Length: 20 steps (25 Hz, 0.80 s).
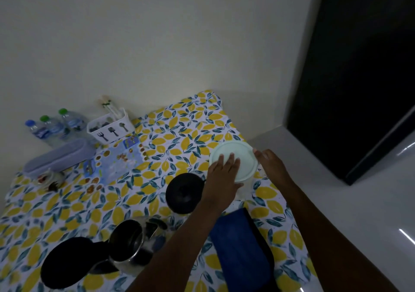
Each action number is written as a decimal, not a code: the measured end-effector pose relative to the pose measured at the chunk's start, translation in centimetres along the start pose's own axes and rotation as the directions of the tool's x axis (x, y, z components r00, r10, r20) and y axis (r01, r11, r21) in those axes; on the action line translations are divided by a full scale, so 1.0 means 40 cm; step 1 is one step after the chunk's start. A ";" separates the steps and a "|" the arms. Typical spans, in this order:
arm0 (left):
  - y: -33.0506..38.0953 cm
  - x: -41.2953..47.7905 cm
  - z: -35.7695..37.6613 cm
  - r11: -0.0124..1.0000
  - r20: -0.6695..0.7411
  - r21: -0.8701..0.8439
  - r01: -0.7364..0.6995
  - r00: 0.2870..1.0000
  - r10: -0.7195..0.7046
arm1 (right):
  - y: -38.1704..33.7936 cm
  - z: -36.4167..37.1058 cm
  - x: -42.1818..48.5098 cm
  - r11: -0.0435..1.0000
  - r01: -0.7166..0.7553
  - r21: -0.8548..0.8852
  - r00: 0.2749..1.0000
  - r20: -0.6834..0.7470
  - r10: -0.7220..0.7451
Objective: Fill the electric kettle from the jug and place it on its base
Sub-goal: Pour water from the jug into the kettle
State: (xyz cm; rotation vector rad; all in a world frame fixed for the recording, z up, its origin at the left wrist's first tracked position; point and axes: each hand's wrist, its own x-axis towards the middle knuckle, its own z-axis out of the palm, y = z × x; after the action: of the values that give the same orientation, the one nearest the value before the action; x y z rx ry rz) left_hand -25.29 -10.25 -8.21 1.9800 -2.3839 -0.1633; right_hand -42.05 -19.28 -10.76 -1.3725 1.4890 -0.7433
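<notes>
Left hand (221,175) lies flat, fingers spread, on the pale green round lid (235,160) of the clear jug (243,190), likely steadying it. Right hand (272,164) cups the rim, fingers hidden. Open steel electric kettle (129,244) waits near, black round base (185,193) beside jug on lemon-print tabletop (179,134).

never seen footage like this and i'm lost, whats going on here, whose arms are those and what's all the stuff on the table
There is one picture, from a camera worn on a person's head, looking down at their own bare arms. No robot is involved. The left hand lies flat on the pale round lid of a jug; the right hand touches the lid's edge. On the lemon-print tablecloth sit a round black kettle base, an open kettle, a blue cloth, water bottles and a cutlery holder. Nothing is lifted.
</notes>
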 end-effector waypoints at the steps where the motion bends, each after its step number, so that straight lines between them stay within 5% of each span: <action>1: -0.006 -0.004 0.004 1.000 -0.003 0.013 -0.024 1.000 0.024 | -0.001 -0.006 -0.004 1.000 -0.029 0.003 0.999 0.014 0.029; 7: -0.042 -0.057 0.010 0.998 0.005 0.019 -0.065 0.998 0.064 | 0.017 0.019 -0.060 0.962 -0.068 0.265 0.997 -0.006 0.072; 13: -0.078 -0.209 -0.052 0.970 -0.025 -0.240 0.048 0.998 -0.055 | -0.087 0.104 -0.120 0.976 0.077 0.204 0.997 -0.015 -0.076; 20: -0.074 -0.392 -0.164 0.940 -0.060 -0.181 0.290 0.951 -0.305 | -0.276 0.242 -0.242 0.966 0.230 0.119 0.962 0.121 -0.244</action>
State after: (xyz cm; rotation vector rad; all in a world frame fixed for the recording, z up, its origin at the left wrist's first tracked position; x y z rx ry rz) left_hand -18.87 4.26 -1.41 2.2020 -1.9345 -0.2732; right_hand -29.56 -10.42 -2.12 -1.5074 1.1767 -0.8480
